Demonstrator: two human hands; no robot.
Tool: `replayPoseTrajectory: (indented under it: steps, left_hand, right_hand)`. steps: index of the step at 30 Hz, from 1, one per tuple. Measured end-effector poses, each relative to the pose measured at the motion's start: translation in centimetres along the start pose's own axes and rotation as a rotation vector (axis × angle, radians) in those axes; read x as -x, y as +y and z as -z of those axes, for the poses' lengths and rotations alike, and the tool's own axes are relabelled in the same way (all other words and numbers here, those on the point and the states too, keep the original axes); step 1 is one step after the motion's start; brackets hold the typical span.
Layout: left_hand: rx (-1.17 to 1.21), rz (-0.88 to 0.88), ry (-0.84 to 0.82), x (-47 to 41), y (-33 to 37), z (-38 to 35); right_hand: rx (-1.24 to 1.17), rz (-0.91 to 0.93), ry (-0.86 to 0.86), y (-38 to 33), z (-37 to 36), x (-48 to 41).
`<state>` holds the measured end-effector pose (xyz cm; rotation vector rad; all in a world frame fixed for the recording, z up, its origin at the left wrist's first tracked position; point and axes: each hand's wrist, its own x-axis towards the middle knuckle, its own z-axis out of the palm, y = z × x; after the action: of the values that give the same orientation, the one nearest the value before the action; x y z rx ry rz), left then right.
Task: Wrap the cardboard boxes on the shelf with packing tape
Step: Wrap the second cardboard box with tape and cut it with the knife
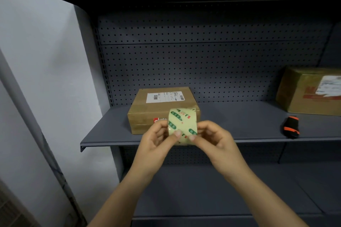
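The grey metal shelf [239, 121] carries the labelled cardboard box [158, 114], set label-up where, I judge, tape can reach its seams. A second cardboard box [310, 92] stands well to the right of that labelled box. Just in front of the labelled box my left hand [156, 140] and right hand [215, 138] come up from below, fingers curled round the printed packing tape roll [181, 125], both thumbs pressing its face, probably hunting the loose end. A black-and-orange cutter [291, 127] lies to the right of the labelled box, handy for later.
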<state>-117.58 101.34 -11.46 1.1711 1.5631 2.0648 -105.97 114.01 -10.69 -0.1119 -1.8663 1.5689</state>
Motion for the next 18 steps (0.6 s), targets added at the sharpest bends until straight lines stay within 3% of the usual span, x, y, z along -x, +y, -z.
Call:
replayPoseTrajectory:
  steps: [4, 13, 18]
  left_hand:
    - [0.029, 0.014, -0.016, -0.1, 0.1, -0.1]
    - [-0.190, -0.096, -0.146, 0.5, -1.1, 0.0]
    - [-0.229, -0.098, -0.142, 0.3, -1.1, 0.0]
  right_hand:
    - [0.048, 0.006, -0.005, 0.4, 0.1, 0.6]
    - [-0.232, -0.180, 0.189, -0.4, 0.2, -0.4]
    - [-0.168, -0.118, 0.129, -0.3, -0.1, -0.3]
